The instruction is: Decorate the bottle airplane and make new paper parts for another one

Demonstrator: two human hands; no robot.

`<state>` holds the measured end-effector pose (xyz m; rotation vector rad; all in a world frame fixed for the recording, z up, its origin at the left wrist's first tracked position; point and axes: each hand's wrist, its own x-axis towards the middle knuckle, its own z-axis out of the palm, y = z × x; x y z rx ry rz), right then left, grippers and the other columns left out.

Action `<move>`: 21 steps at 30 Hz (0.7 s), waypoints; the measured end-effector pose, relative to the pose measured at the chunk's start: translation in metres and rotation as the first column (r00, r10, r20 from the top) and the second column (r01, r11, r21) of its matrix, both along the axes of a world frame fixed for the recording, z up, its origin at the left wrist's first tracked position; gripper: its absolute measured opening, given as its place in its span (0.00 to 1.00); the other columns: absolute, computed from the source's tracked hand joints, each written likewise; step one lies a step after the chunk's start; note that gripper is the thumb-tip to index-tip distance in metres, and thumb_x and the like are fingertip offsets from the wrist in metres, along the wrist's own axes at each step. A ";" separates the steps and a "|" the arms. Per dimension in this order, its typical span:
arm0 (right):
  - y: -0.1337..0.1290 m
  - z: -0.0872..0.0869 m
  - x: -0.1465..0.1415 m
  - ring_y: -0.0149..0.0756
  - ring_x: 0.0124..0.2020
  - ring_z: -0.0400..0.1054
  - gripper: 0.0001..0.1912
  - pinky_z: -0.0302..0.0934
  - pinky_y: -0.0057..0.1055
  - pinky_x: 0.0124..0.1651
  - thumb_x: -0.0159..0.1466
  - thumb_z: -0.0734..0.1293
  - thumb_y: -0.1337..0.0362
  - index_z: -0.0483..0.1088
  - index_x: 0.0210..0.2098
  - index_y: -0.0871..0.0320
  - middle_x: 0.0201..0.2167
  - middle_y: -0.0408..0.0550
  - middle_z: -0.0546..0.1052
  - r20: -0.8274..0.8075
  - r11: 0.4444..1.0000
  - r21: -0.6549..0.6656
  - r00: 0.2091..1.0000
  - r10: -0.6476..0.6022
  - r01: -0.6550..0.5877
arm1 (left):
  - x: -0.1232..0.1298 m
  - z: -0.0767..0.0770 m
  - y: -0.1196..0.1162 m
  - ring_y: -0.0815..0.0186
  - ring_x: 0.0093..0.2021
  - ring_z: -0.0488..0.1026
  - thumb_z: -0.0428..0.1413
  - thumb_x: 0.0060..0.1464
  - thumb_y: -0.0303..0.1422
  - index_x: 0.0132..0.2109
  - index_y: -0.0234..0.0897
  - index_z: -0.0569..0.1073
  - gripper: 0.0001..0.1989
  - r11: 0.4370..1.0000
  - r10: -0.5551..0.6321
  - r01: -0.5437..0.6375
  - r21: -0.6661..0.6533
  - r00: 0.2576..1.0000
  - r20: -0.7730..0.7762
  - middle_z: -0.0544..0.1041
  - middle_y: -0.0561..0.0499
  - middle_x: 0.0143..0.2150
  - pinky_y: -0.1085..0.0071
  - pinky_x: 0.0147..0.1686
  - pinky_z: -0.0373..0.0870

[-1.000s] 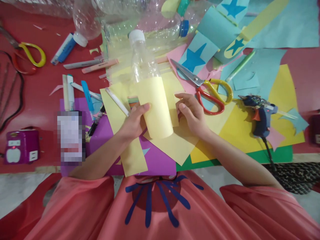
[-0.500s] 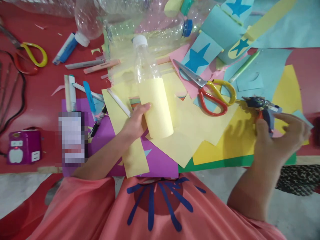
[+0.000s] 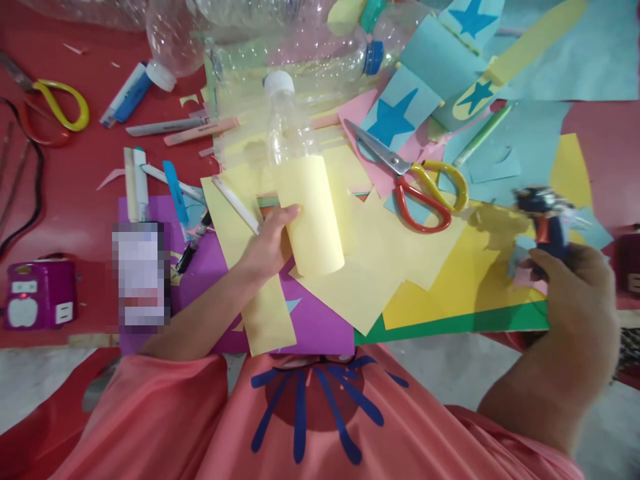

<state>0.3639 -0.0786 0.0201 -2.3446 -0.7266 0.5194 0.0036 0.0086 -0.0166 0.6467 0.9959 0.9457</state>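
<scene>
My left hand (image 3: 273, 243) is closed around a clear plastic bottle (image 3: 295, 133) with a white cap, its thumb lying on the pale yellow paper (image 3: 315, 220) wrapped round the lower part. The bottle leans slightly, cap end away from me. At the right, my right hand (image 3: 575, 283) grips the handle of a dark blue glue gun (image 3: 553, 230) with an orange trigger, held above yellow card (image 3: 475, 267). Its nozzle end is blurred. Between the hands, scissors (image 3: 413, 177) with one red and one yellow handle lie open on the paper sheets.
Several clear bottles (image 3: 300, 60) lie at the back. A blue paper piece with stars (image 3: 445, 60) stands at the back right. Markers (image 3: 140, 183), a phone (image 3: 140, 273), a purple box (image 3: 40, 293) and second scissors (image 3: 55, 110) are on the left. Purple paper (image 3: 325, 327) reaches the front edge.
My right hand has closed round the glue gun's handle and lifted it, swinging it slightly right. The left hand and bottle stay nearly still.
</scene>
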 end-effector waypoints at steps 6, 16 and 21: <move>0.014 0.026 -0.033 0.37 0.24 0.70 0.13 0.59 0.35 0.24 0.33 0.70 0.67 0.70 0.21 0.54 0.37 0.57 0.81 -0.496 0.992 0.117 0.863 0.097 -0.044 | -0.001 0.000 0.002 0.46 0.56 0.75 0.62 0.44 0.52 0.41 0.37 0.76 0.24 0.992 -0.102 0.101 0.069 0.995 0.013 0.82 0.46 0.40 0.53 0.55 0.73; 0.073 0.016 -0.110 0.24 0.10 0.58 0.07 0.47 0.26 0.14 0.43 0.68 0.69 0.73 0.25 0.57 0.20 0.41 0.75 -0.749 0.847 0.395 0.410 0.522 -0.357 | -0.006 0.000 0.005 0.47 0.53 0.76 0.62 0.45 0.53 0.42 0.37 0.75 0.25 0.992 -0.098 0.097 0.081 0.995 0.007 0.83 0.46 0.40 0.56 0.52 0.75; 0.089 0.001 -0.123 0.26 0.14 0.63 0.05 0.51 0.24 0.15 0.45 0.70 0.64 0.72 0.21 0.59 0.20 0.44 0.74 -0.747 0.845 0.465 0.395 0.535 -0.265 | -0.007 0.000 0.003 0.48 0.53 0.77 0.61 0.47 0.51 0.45 0.37 0.76 0.25 0.984 -0.143 0.143 0.109 0.990 -0.008 0.82 0.45 0.43 0.59 0.48 0.77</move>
